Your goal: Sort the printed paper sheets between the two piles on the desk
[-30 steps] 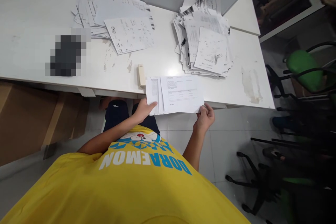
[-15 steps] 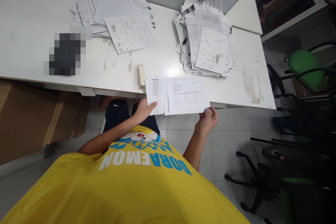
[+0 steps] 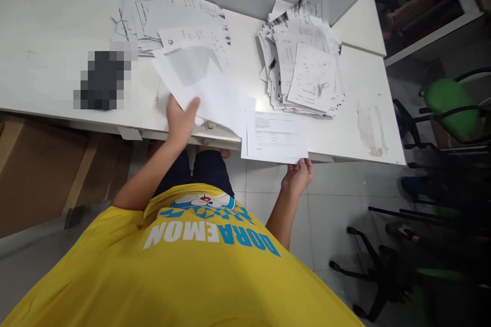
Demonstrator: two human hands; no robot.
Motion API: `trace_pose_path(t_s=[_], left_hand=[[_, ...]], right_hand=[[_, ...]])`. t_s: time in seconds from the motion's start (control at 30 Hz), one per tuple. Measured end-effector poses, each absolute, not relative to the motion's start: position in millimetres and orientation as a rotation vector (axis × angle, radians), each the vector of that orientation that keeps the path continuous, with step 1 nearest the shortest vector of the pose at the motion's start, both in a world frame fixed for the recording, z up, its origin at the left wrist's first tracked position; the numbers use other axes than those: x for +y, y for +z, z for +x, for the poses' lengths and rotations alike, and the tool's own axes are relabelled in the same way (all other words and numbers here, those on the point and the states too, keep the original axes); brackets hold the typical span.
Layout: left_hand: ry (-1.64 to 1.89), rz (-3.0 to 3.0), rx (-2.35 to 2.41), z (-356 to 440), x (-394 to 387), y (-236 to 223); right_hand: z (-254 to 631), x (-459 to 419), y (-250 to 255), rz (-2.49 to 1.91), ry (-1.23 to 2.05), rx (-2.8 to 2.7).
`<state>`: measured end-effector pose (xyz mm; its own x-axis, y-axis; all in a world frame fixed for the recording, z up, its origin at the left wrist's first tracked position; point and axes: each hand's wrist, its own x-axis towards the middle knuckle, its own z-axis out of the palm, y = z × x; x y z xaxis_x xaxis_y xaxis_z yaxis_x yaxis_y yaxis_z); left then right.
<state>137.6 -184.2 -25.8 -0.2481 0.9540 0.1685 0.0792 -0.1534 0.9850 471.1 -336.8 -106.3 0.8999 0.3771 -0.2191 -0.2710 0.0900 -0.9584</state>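
My left hand (image 3: 181, 118) is closed on white sheets of paper (image 3: 209, 94), its thumb on top, raised over the table's front part. The far end of these sheets curls and shows grey print. At the table's front edge my right hand (image 3: 298, 173) pinches the lower right corner of a printed sheet (image 3: 276, 135) between thumb and fingers. The two lots of paper meet or overlap near the middle. Only a bit of a beige object (image 3: 209, 125) shows under the left-hand sheets.
A spread paper stack (image 3: 172, 15) lies at the back left, a thicker untidy pile (image 3: 312, 61) at the back right. A blurred dark object (image 3: 102, 80) stands on the table's left. Cardboard boxes (image 3: 38, 173) are below left; a green chair (image 3: 452, 110) is at the right.
My left hand has moved left and away from me, drawing its sheets over the table toward the left stack and covering most of the beige object. My right hand has stayed nearly in place.
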Motion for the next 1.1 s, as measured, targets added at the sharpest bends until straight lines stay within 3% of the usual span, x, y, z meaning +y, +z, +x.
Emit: trace_pose_path(t_s=[0.1,0.27,0.43,0.63,0.77,0.87,0.97,1.1], left_hand=[[1.653,1.082,1.299,114,-130,-24],[1.554,1.009,1.504,94,-90,-41],[1.509,1.306,1.486,90,-92,-52],[1.948,1.328,1.620,91,-147,-46],[1.424,1.579,1.161,139,-253,-73],[0.981,1.391,0.982,176,-309,-109],[0.818,1.121,0.929,188,-310,-130],[0.719,1.174,0.824,190,-281,-105]], right_hand=[[461,-336,-102,-1.386,0.522,-0.112],[452,-330,-100,-1.417,0.539,-0.177],[459,-318,-103,-1.486,0.498,-0.160],[469,-327,-106,-1.529,0.476,-0.293],[467,-342,-104,-1.503,0.608,-0.288],[459,-350,-101,-1.522,0.772,-0.313],[451,-353,-96,-1.521,0.882,-0.367],[446,-350,-88,-1.499,0.866,-0.442]])
